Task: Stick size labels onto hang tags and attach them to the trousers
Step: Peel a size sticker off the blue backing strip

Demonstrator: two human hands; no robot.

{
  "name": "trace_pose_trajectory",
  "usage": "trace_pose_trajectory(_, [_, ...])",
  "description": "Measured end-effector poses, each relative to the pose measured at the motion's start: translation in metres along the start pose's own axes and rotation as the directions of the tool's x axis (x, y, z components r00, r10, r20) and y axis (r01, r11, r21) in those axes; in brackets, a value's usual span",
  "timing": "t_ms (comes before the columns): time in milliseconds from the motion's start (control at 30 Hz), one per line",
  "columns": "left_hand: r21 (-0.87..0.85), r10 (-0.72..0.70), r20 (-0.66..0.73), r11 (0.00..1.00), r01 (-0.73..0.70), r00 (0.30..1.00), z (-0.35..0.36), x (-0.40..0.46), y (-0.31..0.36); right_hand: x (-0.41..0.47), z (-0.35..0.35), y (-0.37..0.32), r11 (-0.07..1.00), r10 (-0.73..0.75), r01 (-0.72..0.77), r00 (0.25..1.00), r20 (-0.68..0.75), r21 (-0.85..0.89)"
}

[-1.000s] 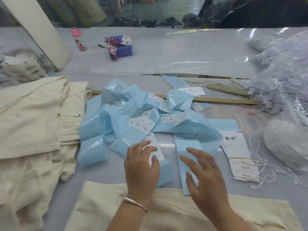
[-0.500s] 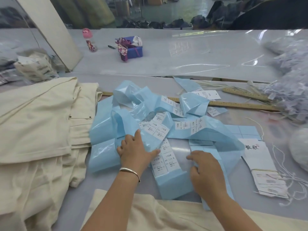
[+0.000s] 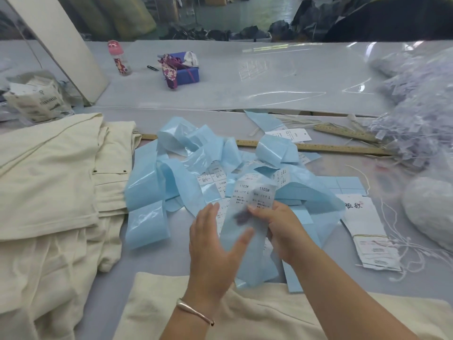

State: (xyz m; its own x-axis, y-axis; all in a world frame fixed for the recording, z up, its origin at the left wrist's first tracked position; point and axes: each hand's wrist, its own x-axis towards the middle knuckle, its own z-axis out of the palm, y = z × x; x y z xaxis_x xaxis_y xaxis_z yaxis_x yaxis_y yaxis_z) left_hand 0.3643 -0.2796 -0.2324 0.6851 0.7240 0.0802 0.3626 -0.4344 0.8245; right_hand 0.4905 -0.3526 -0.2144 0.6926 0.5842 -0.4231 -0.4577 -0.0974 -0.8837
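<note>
While the right hand (image 3: 279, 229) pinches a blue label strip (image 3: 255, 207) lifted off the desk (image 3: 152, 256), its thumb sits on the 1103# stickers; left hand (image 3: 213, 251) fingers are spread loosely against the strip's near side. Hang tags (image 3: 365, 231) lie right of the fingers, cream trousers (image 3: 49, 173) well left.

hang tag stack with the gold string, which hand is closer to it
Right. The right hand, pinching the label strip, sits just left of the hang tag stack. The left hand is farther left, beyond the strip.
</note>
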Motion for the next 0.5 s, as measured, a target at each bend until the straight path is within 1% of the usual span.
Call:
trace_pose_trajectory(33, [-0.137,-0.053,-0.043,0.990,0.047,0.998,-0.004,0.005,0.004,-0.004,-0.003,-0.002,1.000,-0.002,0.003,0.998,0.057,-0.019])
trace_pose_trajectory(67, [-0.270,-0.118,-0.049,0.958,0.101,0.992,-0.009,0.012,0.007,-0.008,-0.006,-0.004,0.999,-0.002,0.006,0.994,0.111,-0.034])
trace_pose_trajectory(133, [-0.486,-0.213,0.028,0.851,0.199,0.977,-0.017,0.027,0.016,-0.014,-0.010,-0.007,0.998,0.001,0.011,0.977,0.211,-0.059])
trace_pose_trajectory(200, [-0.607,-0.248,0.149,0.742,0.286,0.957,-0.023,0.038,0.025,-0.018,-0.014,-0.011,0.994,0.004,0.026,0.959,0.285,-0.102])
trace_pose_trajectory(300, [-0.688,-0.283,0.265,0.614,0.386,0.922,-0.026,0.047,0.032,-0.023,-0.021,-0.019,0.978,-0.011,0.076,0.947,0.320,-0.193])
trace_pose_trajectory(367, [-0.707,-0.300,0.315,0.559,0.434,0.900,-0.027,0.050,0.035,-0.025,-0.027,-0.025,0.965,0.000,0.088,0.942,0.336,-0.248])
trace_pose_trajectory(433, [-0.716,-0.293,0.342,0.534,0.450,0.893,-0.025,0.051,0.038,-0.028,-0.031,-0.030,0.947,0.050,0.069,0.933,0.357,-0.314])
trace_pose_trajectory(500, [-0.711,-0.287,0.330,0.551,0.437,0.899,-0.023,0.050,0.040,-0.030,-0.034,-0.035,0.896,0.075,0.082,0.941,0.329,-0.437])
